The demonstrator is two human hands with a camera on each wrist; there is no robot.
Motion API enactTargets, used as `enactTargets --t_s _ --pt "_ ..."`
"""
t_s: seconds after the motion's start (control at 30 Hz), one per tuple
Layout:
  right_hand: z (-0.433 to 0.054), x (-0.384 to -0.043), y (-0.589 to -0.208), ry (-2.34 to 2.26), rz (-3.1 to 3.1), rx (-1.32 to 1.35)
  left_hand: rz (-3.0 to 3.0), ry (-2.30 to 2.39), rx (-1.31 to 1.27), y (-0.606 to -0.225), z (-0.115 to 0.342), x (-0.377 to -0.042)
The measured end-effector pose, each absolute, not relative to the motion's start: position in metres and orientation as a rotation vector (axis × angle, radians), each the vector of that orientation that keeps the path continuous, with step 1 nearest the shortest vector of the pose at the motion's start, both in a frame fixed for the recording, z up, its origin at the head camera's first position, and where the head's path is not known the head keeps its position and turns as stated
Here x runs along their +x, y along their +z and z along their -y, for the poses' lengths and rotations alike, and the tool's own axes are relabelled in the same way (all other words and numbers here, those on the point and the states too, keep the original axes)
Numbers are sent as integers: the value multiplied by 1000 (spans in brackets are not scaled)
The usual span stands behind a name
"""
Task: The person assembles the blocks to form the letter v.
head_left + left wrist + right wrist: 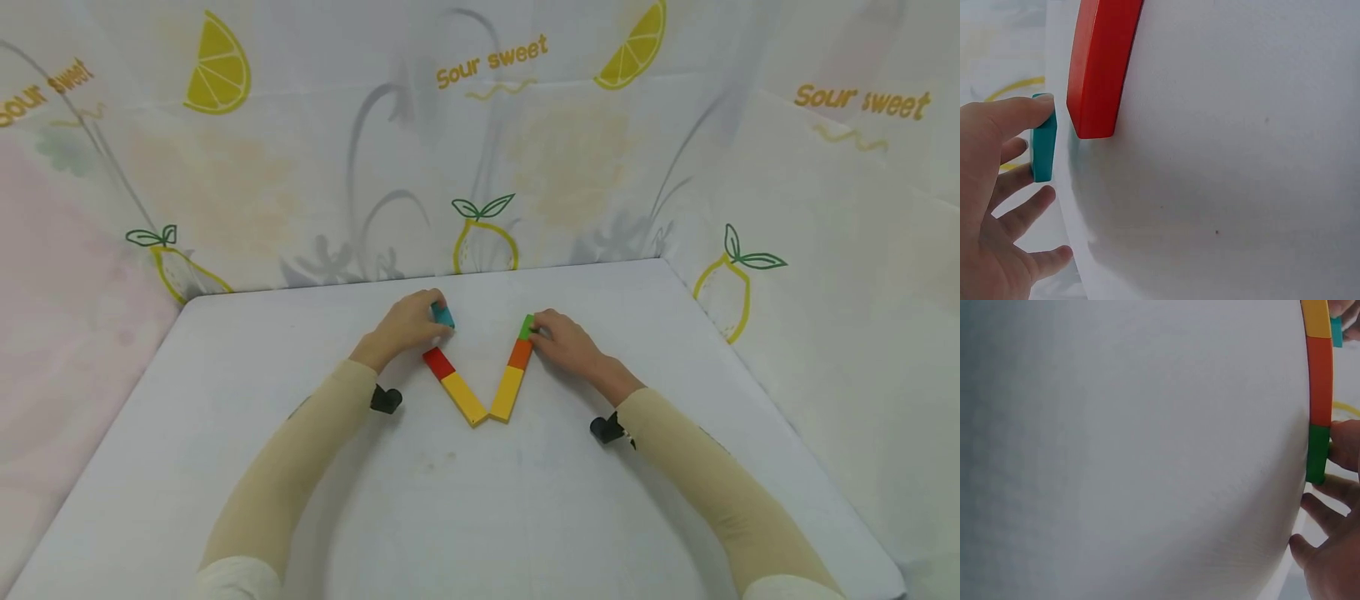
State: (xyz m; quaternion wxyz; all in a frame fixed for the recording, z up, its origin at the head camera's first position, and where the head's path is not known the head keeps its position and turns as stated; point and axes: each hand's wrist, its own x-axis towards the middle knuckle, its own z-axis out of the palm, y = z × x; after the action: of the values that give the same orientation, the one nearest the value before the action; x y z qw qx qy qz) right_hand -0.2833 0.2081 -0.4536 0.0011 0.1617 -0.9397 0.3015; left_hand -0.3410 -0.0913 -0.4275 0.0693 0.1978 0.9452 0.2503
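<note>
My left hand (pixel 408 321) pinches a small teal block (pixel 443 316) between thumb and fingers, held just beyond the red block (pixel 439 363). In the left wrist view the teal block (pixel 1044 139) appears apart from the red one (pixel 1100 69). Below the red block lies a yellow block (pixel 465 399), its lower end meeting a second yellow block (pixel 507 393) in a V. Up the right arm of the V come an orange block (pixel 520 354) and a green block (pixel 527 327). With thumb and a finger, my right hand (pixel 566 342) holds the green block (pixel 1318 453) against the orange one's end.
All the blocks lie on a white-covered table (pixel 480 517). Behind it hangs a pale cloth (pixel 300 167) printed with lemons and lettering. Dark wrist devices show below my left sleeve (pixel 386 399) and right sleeve (pixel 607 429).
</note>
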Motion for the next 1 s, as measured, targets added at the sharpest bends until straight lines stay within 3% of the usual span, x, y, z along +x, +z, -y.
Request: enactTargets --t_s 1.0 --pt "-207 -283 -452 961 2973 492 -2898 751 598 -430 118 -325"
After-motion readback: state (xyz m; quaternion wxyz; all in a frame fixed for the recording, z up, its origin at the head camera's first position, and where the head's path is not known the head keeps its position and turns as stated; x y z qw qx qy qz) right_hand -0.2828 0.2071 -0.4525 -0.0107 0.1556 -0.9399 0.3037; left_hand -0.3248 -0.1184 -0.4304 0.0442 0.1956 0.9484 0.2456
